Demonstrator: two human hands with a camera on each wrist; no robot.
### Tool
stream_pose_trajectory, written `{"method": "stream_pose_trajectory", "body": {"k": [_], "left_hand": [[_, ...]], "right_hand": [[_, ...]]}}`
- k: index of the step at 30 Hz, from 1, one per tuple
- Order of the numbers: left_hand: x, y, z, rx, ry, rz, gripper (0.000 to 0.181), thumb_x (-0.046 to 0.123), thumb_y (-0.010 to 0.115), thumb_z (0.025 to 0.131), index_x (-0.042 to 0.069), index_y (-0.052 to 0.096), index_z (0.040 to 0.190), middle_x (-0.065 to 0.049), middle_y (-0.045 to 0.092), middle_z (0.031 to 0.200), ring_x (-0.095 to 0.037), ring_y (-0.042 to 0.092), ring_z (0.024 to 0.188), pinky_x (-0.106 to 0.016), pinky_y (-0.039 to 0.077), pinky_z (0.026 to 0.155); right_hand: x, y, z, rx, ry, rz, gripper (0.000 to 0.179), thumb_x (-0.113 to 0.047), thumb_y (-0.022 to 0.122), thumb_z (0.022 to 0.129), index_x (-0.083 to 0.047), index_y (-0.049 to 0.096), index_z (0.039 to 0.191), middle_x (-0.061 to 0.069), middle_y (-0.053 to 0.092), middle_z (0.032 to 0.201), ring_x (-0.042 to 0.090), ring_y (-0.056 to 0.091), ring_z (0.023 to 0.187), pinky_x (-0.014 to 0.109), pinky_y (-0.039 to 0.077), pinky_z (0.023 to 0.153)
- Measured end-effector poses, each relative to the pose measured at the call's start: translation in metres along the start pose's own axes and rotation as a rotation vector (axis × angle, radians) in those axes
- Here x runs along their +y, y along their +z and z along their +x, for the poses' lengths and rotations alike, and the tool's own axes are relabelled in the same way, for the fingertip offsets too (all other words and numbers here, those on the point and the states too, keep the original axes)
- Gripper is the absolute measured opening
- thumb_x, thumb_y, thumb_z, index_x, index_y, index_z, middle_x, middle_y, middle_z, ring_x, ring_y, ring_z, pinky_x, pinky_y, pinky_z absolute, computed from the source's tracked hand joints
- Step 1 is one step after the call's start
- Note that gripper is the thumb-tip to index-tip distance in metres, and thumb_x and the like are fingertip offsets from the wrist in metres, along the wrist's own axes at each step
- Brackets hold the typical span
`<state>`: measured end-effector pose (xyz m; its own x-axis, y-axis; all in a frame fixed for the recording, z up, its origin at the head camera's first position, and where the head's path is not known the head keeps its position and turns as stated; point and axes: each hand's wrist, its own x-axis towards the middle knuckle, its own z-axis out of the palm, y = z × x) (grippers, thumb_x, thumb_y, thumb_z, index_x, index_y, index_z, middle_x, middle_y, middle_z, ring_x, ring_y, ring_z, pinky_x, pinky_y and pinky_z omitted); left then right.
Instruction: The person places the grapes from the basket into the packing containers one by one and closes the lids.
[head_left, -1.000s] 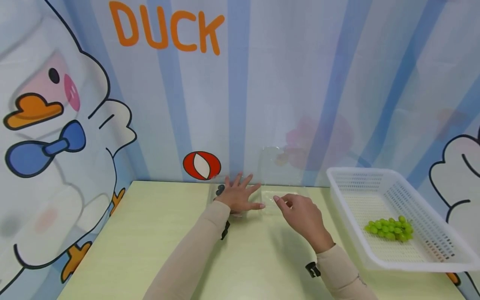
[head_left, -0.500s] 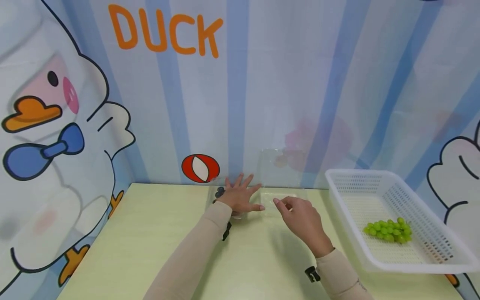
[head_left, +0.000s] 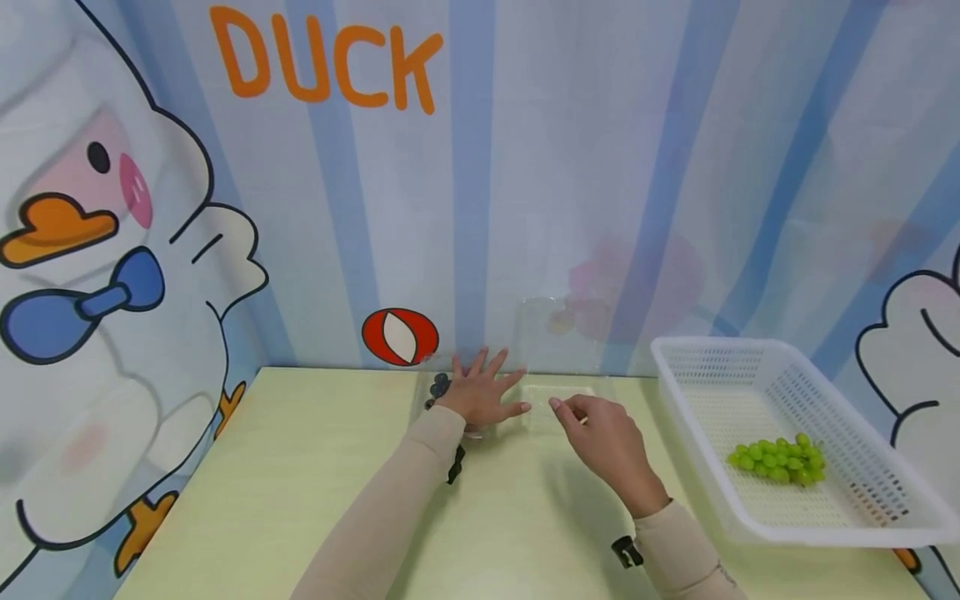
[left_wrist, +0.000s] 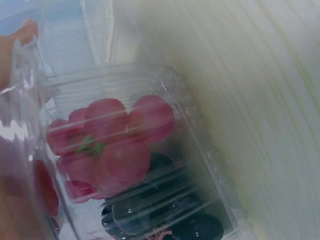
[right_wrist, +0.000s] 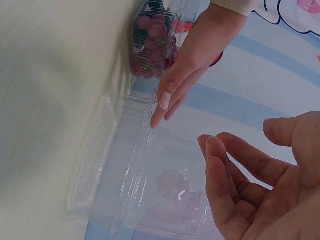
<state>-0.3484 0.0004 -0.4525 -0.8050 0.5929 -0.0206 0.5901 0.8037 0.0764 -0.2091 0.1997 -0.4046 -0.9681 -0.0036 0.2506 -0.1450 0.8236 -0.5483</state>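
Note:
My left hand (head_left: 483,398) rests palm down, fingers spread, on a transparent plastic fruit box (right_wrist: 135,50) at the back of the table. Red grapes (left_wrist: 122,155) and black grapes (left_wrist: 155,210) show through its ribbed wall. In the head view the hand hides most of that box. Just right of it stands a second transparent box (right_wrist: 127,135), its lid (right_wrist: 170,195) raised against the backdrop. My right hand (head_left: 603,437) hovers in front of this second box. Its fingers are loosely bent, the thumb stands apart, and nothing is between them.
A white perforated basket (head_left: 720,500) stands on the right side of the table, with a bunch of green grapes (head_left: 780,460) in it. A printed cloth backdrop (head_left: 555,167) rises right behind the table (head_left: 315,467).

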Motion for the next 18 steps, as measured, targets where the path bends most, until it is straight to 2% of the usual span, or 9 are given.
{"method": "stream_pose_trajectory", "body": {"k": [10,18], "left_hand": [[0.000,0.003,0.000,-0.010,-0.012,-0.009,0.075,0.073,0.034,0.099,0.035,0.023,0.163,-0.005,0.003,0.172,-0.040,0.000,0.157,-0.077,0.003,0.114],[0.001,-0.003,-0.003,-0.015,-0.004,-0.031,0.076,0.074,0.035,0.098,0.035,0.022,0.163,-0.006,0.002,0.172,-0.040,0.000,0.157,-0.077,0.001,0.114]], "right_hand": [[0.003,-0.010,-0.001,-0.002,0.010,-0.021,0.038,-0.045,0.055,0.104,-0.016,0.079,0.108,-0.003,0.075,0.094,0.019,0.071,0.086,0.040,0.055,0.070],[0.010,-0.038,0.003,-0.028,-0.044,-0.098,0.039,-0.044,0.055,0.104,-0.013,0.077,0.113,0.003,0.076,0.101,0.023,0.070,0.090,0.044,0.056,0.072]]}}
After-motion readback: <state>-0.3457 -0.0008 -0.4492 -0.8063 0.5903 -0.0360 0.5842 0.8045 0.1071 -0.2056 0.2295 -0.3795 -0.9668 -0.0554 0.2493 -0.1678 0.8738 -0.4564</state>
